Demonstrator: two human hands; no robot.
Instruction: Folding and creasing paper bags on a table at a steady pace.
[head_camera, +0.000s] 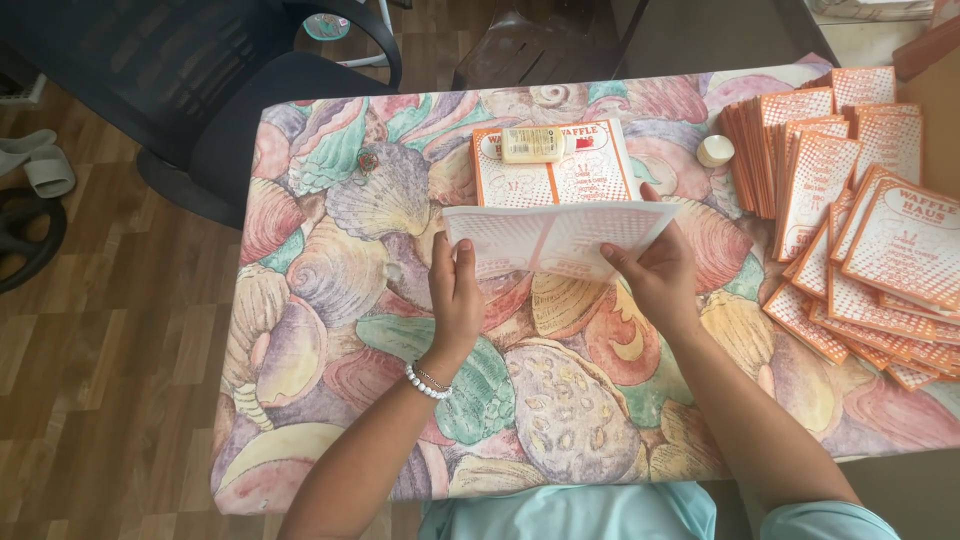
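Both hands hold up one white-and-orange paper sheet (556, 236) above the table, bent along a middle crease. My left hand (455, 292), with a bead bracelet on its wrist, grips the sheet's left lower edge. My right hand (655, 270) grips its right lower edge. Just beyond the sheet, a folded orange-bordered leaflet (590, 172) lies flat with a small pale yellow glue bottle (532, 145) resting on it.
The table wears a cloth with a seashell pattern (330, 250). Several orange-bordered sheets (860, 200) are piled and fanned out at the right. A small white round cap (715, 150) sits beside them. A dark office chair (210, 90) stands beyond the far left corner.
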